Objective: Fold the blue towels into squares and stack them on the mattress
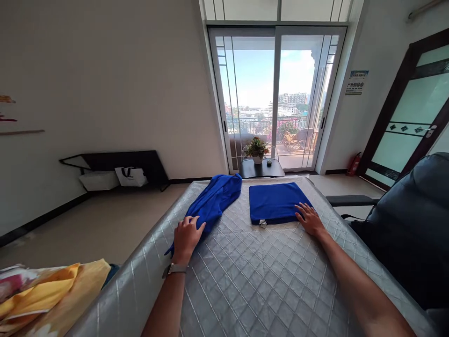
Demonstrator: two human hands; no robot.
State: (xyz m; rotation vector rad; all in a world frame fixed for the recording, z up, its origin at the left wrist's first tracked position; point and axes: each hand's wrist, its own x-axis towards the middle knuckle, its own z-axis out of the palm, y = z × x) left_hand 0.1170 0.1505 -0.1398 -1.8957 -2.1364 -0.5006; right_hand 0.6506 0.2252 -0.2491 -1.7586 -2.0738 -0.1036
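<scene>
A loose, rumpled blue cloth (219,196) lies lengthwise on the left part of a silver quilted cover (259,281). My left hand (186,236), with a watch band at its wrist, rests on this cloth's near end, thumb apart and fingers slightly bent. To the right is a neatly folded blue cloth (273,201), a flat rectangle with a small white label (263,223) at its near edge. Fingers spread, my right hand (309,219) lies on the near right corner of the folded cloth. A strip of bare cover separates the two cloths.
Beyond the covered surface stands a small black table (249,169) with a potted plant (257,149), before a sliding glass door (275,93). A black chair (414,220) is close on the right. Yellow fabrics (45,292) lie at lower left; a low black rack (150,168) stands by the wall.
</scene>
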